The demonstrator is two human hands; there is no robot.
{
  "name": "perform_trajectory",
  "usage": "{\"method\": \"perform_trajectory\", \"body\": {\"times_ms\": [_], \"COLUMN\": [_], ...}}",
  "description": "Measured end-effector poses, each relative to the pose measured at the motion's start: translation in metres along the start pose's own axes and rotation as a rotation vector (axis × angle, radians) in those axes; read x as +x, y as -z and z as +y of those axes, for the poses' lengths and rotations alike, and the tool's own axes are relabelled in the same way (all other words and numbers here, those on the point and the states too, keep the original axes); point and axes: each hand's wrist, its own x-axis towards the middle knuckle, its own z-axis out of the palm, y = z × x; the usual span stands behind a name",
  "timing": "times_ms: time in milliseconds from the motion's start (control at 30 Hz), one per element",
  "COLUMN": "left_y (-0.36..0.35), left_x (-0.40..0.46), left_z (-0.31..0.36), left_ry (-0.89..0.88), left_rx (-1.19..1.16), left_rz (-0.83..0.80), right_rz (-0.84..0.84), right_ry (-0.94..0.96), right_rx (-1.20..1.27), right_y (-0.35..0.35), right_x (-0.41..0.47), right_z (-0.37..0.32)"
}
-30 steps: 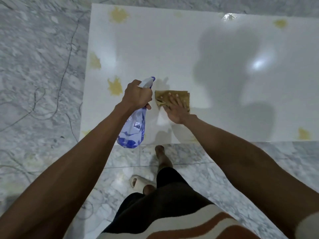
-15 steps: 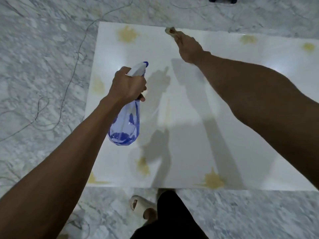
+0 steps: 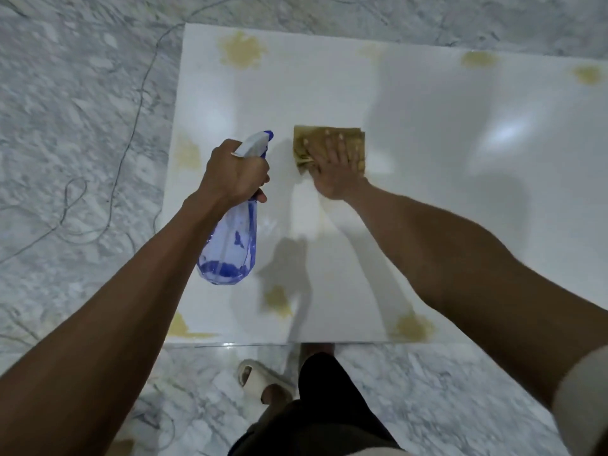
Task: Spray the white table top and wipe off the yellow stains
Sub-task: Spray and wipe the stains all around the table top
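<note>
Grey-veined marble floor (image 3: 75,133) fills the left side, the top edge and the bottom of the frame, and on it stands the white table top (image 3: 427,199), a glossy slab that takes up the centre and right and mirrors soft patches of light. Yellow stains ring the slab — a large one at the upper left corner (image 3: 241,49), two at the upper right (image 3: 478,59) and (image 3: 587,74), one along the left edge (image 3: 187,153), and three near the bottom edge (image 3: 179,325), (image 3: 278,299) and (image 3: 413,327).

Your right hand (image 3: 330,169) lies flat in the middle of the frame, fingers straight and spread, pressing a folded brown cloth (image 3: 357,143) onto the slab; the cloth shows past your fingertips and on both sides of the hand. No stain is seen under or touching the cloth — the nearest ones sit well apart from it.

Your left hand (image 3: 235,174) is just left of the cloth, fingers curled round the neck of a clear blue spray bottle (image 3: 230,248). The bottle hangs below your fist, over the slab's left part, with a little blue liquid pooled at its base, and its white nozzle points toward the upper right, at the cloth.

Your forearms cross the lower half of the frame and cast shadows over the slab's near part. A thin cable (image 3: 138,97) trails across the floor at the upper left. At the bottom centre, just below the table's near edge, you can see a pale slide sandal (image 3: 256,373) beside your dark shorts (image 3: 325,409).
</note>
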Motion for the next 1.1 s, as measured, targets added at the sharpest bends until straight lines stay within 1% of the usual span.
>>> {"method": "perform_trajectory", "body": {"times_ms": [233, 267, 333, 367, 400, 467, 500, 533, 600, 633, 700, 767, 833, 933, 1033, 1100], "left_y": [0.000, -0.001, -0.001, 0.000, 0.002, 0.012, 0.018, 0.024, 0.034, 0.040, 0.050, 0.061, 0.069, 0.077, 0.081, 0.083], "left_x": [-0.108, -0.122, -0.149, -0.161, -0.171, -0.189, -0.196, -0.203, -0.213, -0.217, -0.223, -0.227, -0.231, -0.228, -0.214, -0.201], "left_z": [-0.057, -0.065, -0.081, -0.086, -0.090, -0.095, -0.095, -0.095, -0.092, -0.089, -0.082, -0.074, -0.066, -0.056, -0.051, -0.048], "left_ry": [-0.014, -0.001, 0.023, 0.029, 0.029, 0.009, -0.004, -0.016, -0.037, -0.049, -0.082, -0.107, -0.127, -0.157, -0.153, -0.129], "left_rx": [0.005, 0.008, 0.011, 0.009, 0.007, 0.002, -0.006, -0.013, -0.020, -0.023, -0.029, -0.045, -0.057, -0.046, -0.007, -0.008], "left_rz": [-0.101, -0.119, -0.146, -0.156, -0.163, -0.158, -0.146, -0.131, -0.101, -0.089, -0.070, -0.065, -0.069, -0.072, -0.053, -0.040], "right_rz": [-0.112, -0.146, -0.243, -0.261, -0.238, -0.094, -0.019, 0.047, 0.159, 0.164, 0.095, 0.076, 0.063, -0.027, -0.123, -0.157], "right_ry": [-0.023, -0.018, -0.025, -0.065, -0.116, -0.198, -0.206, -0.208, -0.211, -0.191, -0.131, -0.105, -0.087, -0.072, -0.056, -0.063], "right_rx": [0.030, 0.040, 0.104, 0.210, 0.357, 0.748, 0.928, 1.083, 1.318, 1.457, 1.764, 1.958, 2.040, 2.111, 2.084, 2.031], "right_y": [-0.082, -0.092, -0.089, -0.077, -0.057, -0.014, 0.001, 0.015, 0.030, 0.036, 0.039, 0.041, 0.040, 0.041, 0.046, 0.051], "right_x": [-0.181, -0.199, -0.221, -0.226, -0.233, -0.251, -0.262, -0.273, -0.286, -0.289, -0.288, -0.286, -0.280, -0.266, -0.250, -0.235], "right_z": [-0.025, -0.027, -0.030, -0.031, -0.038, -0.050, -0.054, -0.058, -0.063, -0.068, -0.080, -0.095, -0.110, -0.127, -0.140, -0.146]}}
